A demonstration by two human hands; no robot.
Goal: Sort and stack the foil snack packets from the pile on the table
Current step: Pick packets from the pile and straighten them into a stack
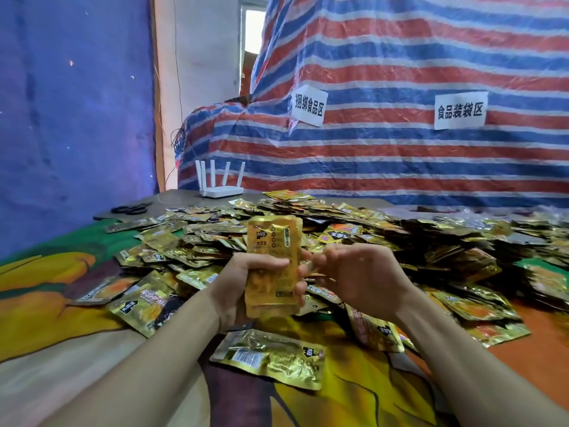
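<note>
The left hand [246, 285] is wrapped tight around a small upright stack of shiny gold foil snack packets [272, 238], with fingers and thumb curled round its middle. It holds the stack up over the table, in front of the pile. The right hand [360, 282] is just beside the stack's edge with its fingers bent in. They are blurry, so I cannot tell if they pinch a packet or only tap the stack. This looks like the stacking step, where packets of one kind are gathered in one hand and squared up. I think the next move needs the right hand to pick one more matching packet from the pile. It should slide it flat onto the stack, the same way up, while the left hand stops the slippery foil from fanning out. The packets are thin, flat, crinkly rectangles with sealed edges, and they shine a lot. One flat gold packet with a barcode [271, 359] lies alone near the wrists. Behind the hands, the big messy pile of gold foil packets [338, 223] spreads over the soft, colourful printed tablecloth [61, 288]. Farther back are black scissors [132, 208] and a white plastic router with thin antennas [220, 188]. Behind them hangs a red, white and blue striped plastic sheet [400, 57] with two white paper signs [460, 110].
</note>
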